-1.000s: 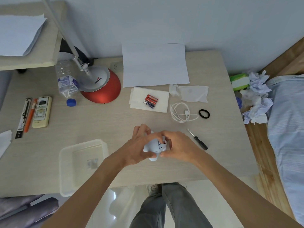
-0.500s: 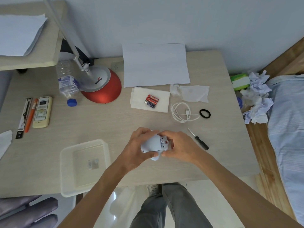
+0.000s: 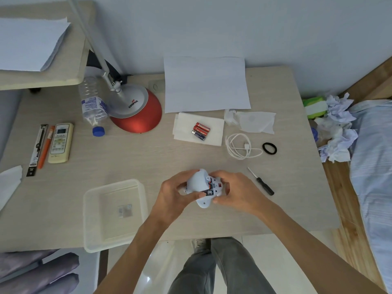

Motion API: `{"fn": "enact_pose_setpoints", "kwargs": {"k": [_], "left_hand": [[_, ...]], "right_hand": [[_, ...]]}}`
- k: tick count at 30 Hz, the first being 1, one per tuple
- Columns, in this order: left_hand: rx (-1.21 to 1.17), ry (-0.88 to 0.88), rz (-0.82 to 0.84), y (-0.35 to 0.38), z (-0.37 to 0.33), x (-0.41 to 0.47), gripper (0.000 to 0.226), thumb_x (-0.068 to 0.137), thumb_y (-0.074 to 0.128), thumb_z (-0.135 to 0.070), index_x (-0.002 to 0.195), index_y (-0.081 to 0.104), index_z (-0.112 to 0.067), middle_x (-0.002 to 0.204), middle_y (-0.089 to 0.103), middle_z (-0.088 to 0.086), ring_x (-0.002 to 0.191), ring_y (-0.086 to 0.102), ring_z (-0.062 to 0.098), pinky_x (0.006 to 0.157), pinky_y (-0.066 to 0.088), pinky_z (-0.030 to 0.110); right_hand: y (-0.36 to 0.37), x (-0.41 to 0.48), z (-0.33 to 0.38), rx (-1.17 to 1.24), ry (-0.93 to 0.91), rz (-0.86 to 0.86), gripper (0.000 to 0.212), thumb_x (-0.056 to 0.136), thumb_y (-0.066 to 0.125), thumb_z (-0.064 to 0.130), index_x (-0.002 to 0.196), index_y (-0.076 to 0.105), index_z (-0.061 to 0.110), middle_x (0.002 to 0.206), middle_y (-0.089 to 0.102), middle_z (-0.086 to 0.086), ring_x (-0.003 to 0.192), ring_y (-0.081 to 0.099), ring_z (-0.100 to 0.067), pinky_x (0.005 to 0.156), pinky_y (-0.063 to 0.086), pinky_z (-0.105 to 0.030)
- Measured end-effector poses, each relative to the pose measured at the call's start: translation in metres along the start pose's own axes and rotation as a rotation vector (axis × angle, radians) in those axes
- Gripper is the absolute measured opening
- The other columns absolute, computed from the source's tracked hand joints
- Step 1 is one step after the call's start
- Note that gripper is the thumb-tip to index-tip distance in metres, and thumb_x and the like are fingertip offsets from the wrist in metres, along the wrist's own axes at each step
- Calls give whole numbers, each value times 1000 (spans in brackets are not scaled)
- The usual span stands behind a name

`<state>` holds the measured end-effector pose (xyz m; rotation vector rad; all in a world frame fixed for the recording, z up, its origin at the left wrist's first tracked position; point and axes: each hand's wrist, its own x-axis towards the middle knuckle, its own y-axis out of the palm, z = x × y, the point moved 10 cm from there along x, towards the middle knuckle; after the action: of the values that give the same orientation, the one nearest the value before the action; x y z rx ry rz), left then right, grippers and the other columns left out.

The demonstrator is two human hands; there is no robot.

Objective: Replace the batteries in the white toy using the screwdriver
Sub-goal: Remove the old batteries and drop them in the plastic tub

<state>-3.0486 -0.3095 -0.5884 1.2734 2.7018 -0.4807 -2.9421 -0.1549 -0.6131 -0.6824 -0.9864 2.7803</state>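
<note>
The white toy (image 3: 198, 183) is held just above the desk's near edge with its underside up, and its battery compartment is open, showing dark and red parts inside. My left hand (image 3: 174, 194) grips the toy's rounded left side, thumb at the compartment. My right hand (image 3: 235, 190) grips its right side. Three batteries (image 3: 200, 130), two red and one dark, lie on a white tissue farther back. The black-handled screwdriver (image 3: 261, 181) lies on the desk right of my right hand.
A clear plastic tray (image 3: 93, 213) with a small part inside sits at the front left. A red lamp base (image 3: 137, 115), a water bottle (image 3: 92, 102), a remote (image 3: 60, 143), a white cable (image 3: 239, 146), a black hair tie (image 3: 269, 148) and paper sheets (image 3: 205, 83) lie around.
Both hands turned the toy, so the open battery compartment now faces up. The hands stayed in the same place near the desk's front edge.
</note>
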Motion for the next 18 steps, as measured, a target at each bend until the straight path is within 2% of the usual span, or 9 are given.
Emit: {"fn": "enact_pose_setpoints", "kwargs": {"k": [4, 7, 9, 13, 16, 18], "left_hand": [[83, 57, -103, -32, -4, 0, 61, 80, 93, -23, 137, 72, -20, 135, 72, -14, 129, 67, 12, 107, 56, 28], [295, 49, -161, -58, 2, 4, 61, 82, 93, -21, 139, 69, -21, 136, 71, -10, 125, 66, 9, 107, 54, 32], [453, 28, -167, -63, 7, 8, 62, 82, 94, -17, 138, 69, -18, 136, 71, -4, 122, 66, 16, 108, 54, 38], [641, -24, -68, -58, 21, 15, 66, 80, 95, -16, 140, 68, -16, 148, 65, 6, 135, 62, 28, 116, 47, 40], [732, -94, 19, -48, 32, 12, 69, 81, 94, -18, 145, 66, -20, 166, 47, 5, 153, 45, 26, 125, 37, 39], [758, -111, 25, -45, 34, 9, 69, 83, 92, -18, 146, 64, -23, 171, 39, 2, 159, 35, 22, 127, 33, 37]], "right_hand": [[1, -2, -3, 8, -3, 5, 66, 73, 89, 34, 134, 65, 38, 104, 77, 18, 77, 67, -2, 74, 59, -30], [0, -4, -7, 6, 4, 4, 66, 74, 91, 30, 135, 66, 37, 100, 76, 19, 72, 65, -1, 70, 55, -24], [1, -4, -7, -1, 0, 4, 66, 75, 91, 30, 135, 65, 37, 99, 76, 20, 72, 66, -2, 69, 56, -24], [1, -5, -9, 1, 9, 7, 67, 75, 91, 29, 136, 64, 38, 100, 76, 18, 74, 67, -5, 71, 60, -29], [0, -6, -10, 0, 13, 6, 68, 75, 91, 31, 137, 63, 38, 101, 77, 17, 76, 69, -7, 73, 62, -34], [-1, -7, -12, 4, 13, 6, 68, 75, 91, 32, 137, 63, 39, 101, 76, 18, 76, 69, -7, 74, 62, -34]]}}
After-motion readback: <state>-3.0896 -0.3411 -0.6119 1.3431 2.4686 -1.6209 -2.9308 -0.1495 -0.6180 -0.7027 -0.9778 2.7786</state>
